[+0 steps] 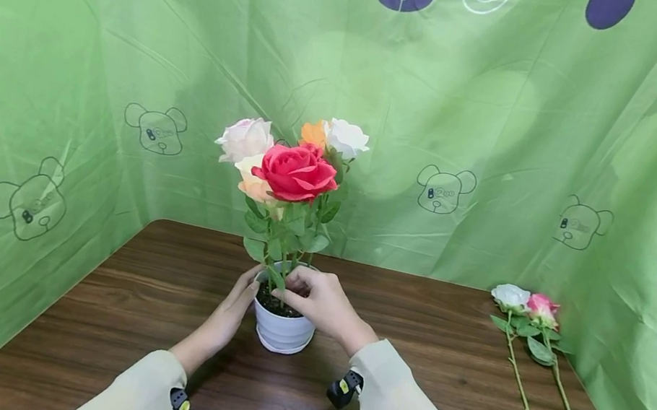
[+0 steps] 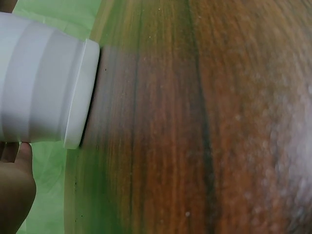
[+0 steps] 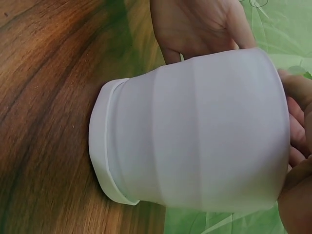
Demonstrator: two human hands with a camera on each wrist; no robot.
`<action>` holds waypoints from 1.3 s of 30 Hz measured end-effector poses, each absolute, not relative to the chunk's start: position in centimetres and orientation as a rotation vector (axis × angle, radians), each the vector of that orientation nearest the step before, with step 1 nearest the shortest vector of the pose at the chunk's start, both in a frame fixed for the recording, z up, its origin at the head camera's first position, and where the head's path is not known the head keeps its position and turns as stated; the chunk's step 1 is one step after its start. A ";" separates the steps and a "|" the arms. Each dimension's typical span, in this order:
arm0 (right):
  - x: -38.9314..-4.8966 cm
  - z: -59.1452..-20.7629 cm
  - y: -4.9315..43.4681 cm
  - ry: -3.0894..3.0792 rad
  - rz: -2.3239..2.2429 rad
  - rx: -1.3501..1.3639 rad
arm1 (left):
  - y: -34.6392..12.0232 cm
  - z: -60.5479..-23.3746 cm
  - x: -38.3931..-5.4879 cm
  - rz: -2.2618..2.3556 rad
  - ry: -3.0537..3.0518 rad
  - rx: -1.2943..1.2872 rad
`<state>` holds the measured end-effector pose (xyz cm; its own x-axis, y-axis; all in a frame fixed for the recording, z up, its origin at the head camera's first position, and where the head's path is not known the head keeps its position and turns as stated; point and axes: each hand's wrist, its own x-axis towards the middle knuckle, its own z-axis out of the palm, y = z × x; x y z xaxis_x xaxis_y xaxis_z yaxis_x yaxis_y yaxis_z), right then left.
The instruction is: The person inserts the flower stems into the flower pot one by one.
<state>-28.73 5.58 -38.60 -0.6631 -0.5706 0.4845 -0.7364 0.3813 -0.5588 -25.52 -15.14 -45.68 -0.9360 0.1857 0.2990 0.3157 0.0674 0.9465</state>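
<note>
A white ribbed flowerpot (image 1: 283,331) with dark soil stands upright on the table, on its matching saucer (image 3: 105,141). Artificial roses rise from it: a red rose (image 1: 297,174) in front, with pale pink, peach, orange and white blooms around it. My left hand (image 1: 234,309) rests along the pot's left side, fingers extended; in the right wrist view the left palm (image 3: 200,27) shows beside the wall. Reaching over the rim from the right, my right hand (image 1: 318,303) pinches a rose stem low down, close above the soil. Leaves partly cover its fingertips.
Two more roses, one white (image 1: 510,297) and one pink (image 1: 543,309), lie with long stems at the right side of the brown wooden table (image 1: 423,339). A green printed curtain (image 1: 451,109) hangs close behind and along both sides.
</note>
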 end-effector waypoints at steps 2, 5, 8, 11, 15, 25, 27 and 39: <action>-28.7 -38.6 5.7 -2.423 1.170 1.174 | -15.1 -45.7 -25.5 -2.008 -2.224 -0.524; -28.6 -38.5 5.9 -2.425 1.195 1.188 | -15.1 -45.7 -25.5 -1.996 -2.228 -0.513; -28.6 -38.3 6.2 -2.434 1.220 1.188 | -15.2 -45.7 -25.5 -1.983 -2.230 -0.509; -28.4 -38.1 6.6 -2.440 1.237 1.180 | -15.2 -45.7 -25.5 -1.975 -2.231 -0.512; -28.1 -37.8 7.4 -2.443 1.224 1.172 | -15.2 -45.7 -25.5 -1.964 -2.237 -0.514; -28.2 -37.7 9.7 -2.460 1.217 1.129 | -15.3 -45.6 -25.4 -1.976 -2.238 -0.506; -28.2 -37.7 10.5 -2.460 1.228 1.107 | -15.3 -45.6 -25.4 -1.976 -2.244 -0.504; -28.7 -37.7 17.3 -2.495 1.137 0.919 | -15.1 -45.7 -25.4 -1.980 -2.241 -0.509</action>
<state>-28.73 17.30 -37.73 -0.7704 -0.4425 0.4590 -0.6368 0.4971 -0.5895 -25.45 -15.12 -45.70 -0.9380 0.1771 0.2979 0.3175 0.0941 0.9436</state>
